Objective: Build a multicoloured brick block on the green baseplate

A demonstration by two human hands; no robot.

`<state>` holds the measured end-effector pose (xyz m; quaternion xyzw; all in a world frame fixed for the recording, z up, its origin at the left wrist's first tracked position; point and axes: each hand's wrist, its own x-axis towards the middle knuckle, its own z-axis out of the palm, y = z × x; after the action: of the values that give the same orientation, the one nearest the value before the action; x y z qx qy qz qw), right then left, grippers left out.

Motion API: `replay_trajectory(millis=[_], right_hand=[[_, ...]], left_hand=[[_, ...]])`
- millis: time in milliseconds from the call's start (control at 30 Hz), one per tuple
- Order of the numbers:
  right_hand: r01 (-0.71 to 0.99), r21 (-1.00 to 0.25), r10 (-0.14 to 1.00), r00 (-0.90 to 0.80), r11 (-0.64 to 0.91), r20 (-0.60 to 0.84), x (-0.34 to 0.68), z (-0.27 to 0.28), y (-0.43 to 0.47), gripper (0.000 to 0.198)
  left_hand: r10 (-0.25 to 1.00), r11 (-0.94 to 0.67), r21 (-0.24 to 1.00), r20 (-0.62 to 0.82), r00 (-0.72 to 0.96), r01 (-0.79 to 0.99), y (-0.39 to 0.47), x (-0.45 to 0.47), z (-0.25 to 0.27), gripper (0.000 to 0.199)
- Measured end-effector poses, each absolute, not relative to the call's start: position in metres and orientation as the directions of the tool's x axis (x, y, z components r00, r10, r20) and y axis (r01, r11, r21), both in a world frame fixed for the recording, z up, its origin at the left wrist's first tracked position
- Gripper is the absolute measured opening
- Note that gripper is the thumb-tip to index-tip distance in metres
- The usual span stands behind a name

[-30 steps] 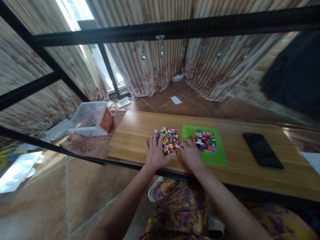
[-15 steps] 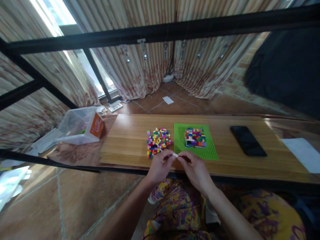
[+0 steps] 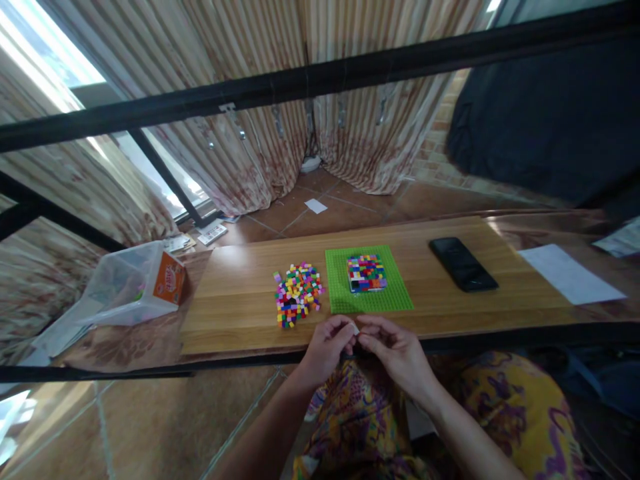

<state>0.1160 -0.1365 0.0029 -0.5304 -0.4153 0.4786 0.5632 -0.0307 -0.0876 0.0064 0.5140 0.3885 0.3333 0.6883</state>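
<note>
**A small white piece between the fingertips, with loose bricks and green plate just beyond**

The left hand (image 3: 326, 348) has its thumb and forefinger closed on a small white piece (image 3: 355, 329), near the front edge of the wooden table (image 3: 240, 333). The right hand (image 3: 400, 348) brings its thumb and forefinger close to the same piece, with only a narrow gap between them; whether they also press on it, I cannot tell. Such a small thing seems to need fingertips rather than the whole palm, and both hands meet low before the body, perhaps so that it can be turned comfortably.

Beyond the grip and to its left lies the pile of coloured bricks (image 3: 300, 288), spread loosely, which probably makes single ones easier to pick. Directly beyond the grip is the green plate (image 3: 337, 283), flat, and the block of bricks (image 3: 369, 272) stands upon it, likely to have a steady base. The dark phone (image 3: 463, 265) lies farther to the right, and the clear box (image 3: 169, 279) well to the left, both seemingly kept aside from the hands.
</note>
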Motion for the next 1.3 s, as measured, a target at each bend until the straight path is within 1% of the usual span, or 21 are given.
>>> replay_trajectory(millis=[100,200,267,367,467,567,667,1000,1300], right_hand=[[-0.107,-0.993,0.95,0.305,-0.042,-0.073,0.131,-0.002,-0.131,0.039],[-0.102,-0.993,0.909,0.404,-0.061,-0.097,0.152,-0.011,-0.12,0.04],[-0.088,-0.994,0.891,0.445,-0.058,-0.092,0.166,-0.017,-0.111,0.042],[-0.013,-0.999,0.873,0.486,-0.032,-0.035,0.181,-0.023,-0.096,0.043],[0.079,-0.997,0.846,0.531,0.013,0.053,0.189,-0.026,-0.08,0.039],[0.148,-0.987,0.814,0.565,0.065,0.138,0.192,-0.027,-0.066,0.032],[0.185,-0.979,0.81,0.559,0.083,0.174,0.193,-0.028,-0.057,0.028],[0.275,-0.961,0.849,0.505,0.014,0.157,0.192,-0.024,-0.055,0.028],[0.261,-0.964,0.837,0.536,-0.044,0.107,0.19,-0.017,-0.049,0.026]], left_hand=[[0.891,0.187,0.982,-0.165,0.422,-0.011,-0.08,-0.029,0.002,0.028],[0.948,0.008,0.993,-0.044,0.316,0.116,-0.07,-0.034,-0.003,0.026],[0.952,-0.126,0.966,0.052,0.302,0.228,-0.064,-0.038,-0.005,0.023],[0.929,-0.27,0.895,0.146,0.34,0.355,-0.059,-0.044,-0.01,0.019],[0.907,-0.357,0.834,0.202,0.37,0.421,-0.058,-0.046,-0.017,0.018],[0.895,-0.394,0.8,0.223,0.386,0.453,-0.059,-0.047,-0.023,0.018],[0.888,-0.411,0.787,0.231,0.397,0.46,-0.059,-0.047,-0.024,0.019],[0.881,-0.431,0.777,0.253,0.4,0.459,-0.059,-0.047,-0.024,0.018],[0.878,-0.431,0.79,0.256,0.405,0.435,-0.059,-0.047,-0.023,0.017]])
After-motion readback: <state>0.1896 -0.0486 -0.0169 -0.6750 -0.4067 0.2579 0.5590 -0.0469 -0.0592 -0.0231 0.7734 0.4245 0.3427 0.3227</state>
